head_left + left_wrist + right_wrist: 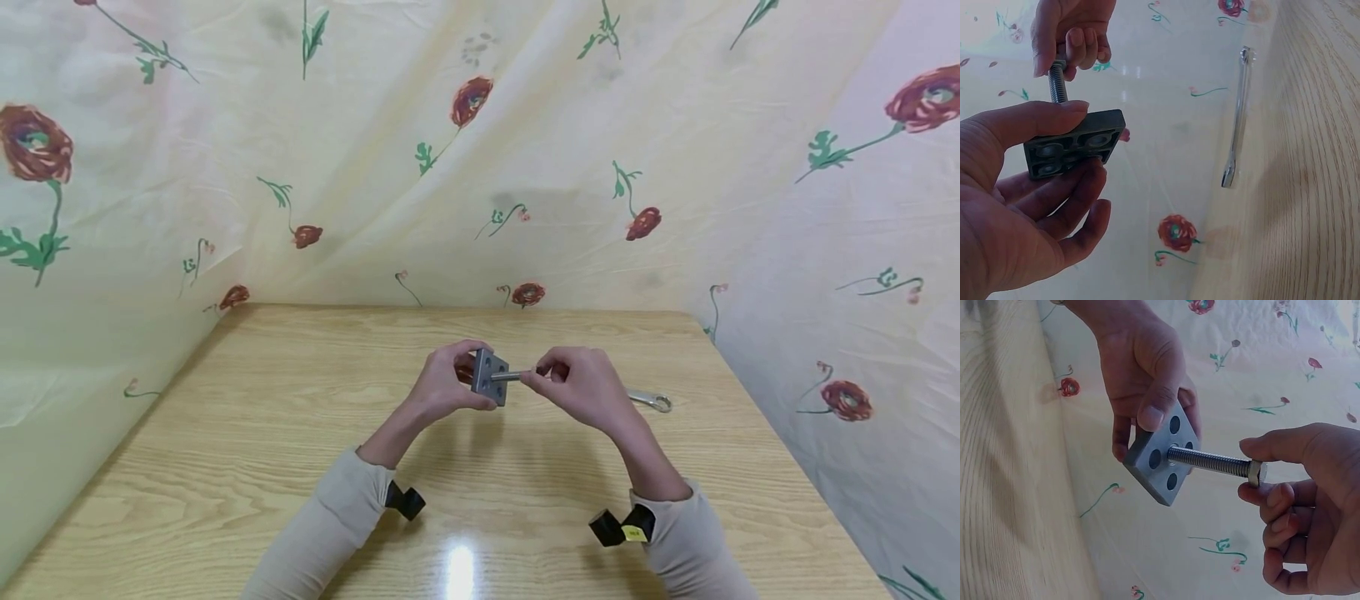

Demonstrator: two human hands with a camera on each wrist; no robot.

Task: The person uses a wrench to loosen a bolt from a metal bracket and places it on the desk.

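Observation:
My left hand [442,383] holds a square grey plate [1163,459] by its edges, thumb on one side and fingers on the other. Holes sit around the middle of the plate, and its back in the left wrist view shows ribbed hollows. A long threaded bolt [1210,461] stands out from the centre of the flat face, its tip at the middle hole. At the other end, my right hand [585,383] pinches the hex head [1257,473] between thumb and index finger. Both hands are raised above the wooden table.
A combination wrench [1237,119] lies on the wooden table [300,375], partly behind my right hand in the head view. Flower-patterned cloth [375,167] hangs around the table's back and sides.

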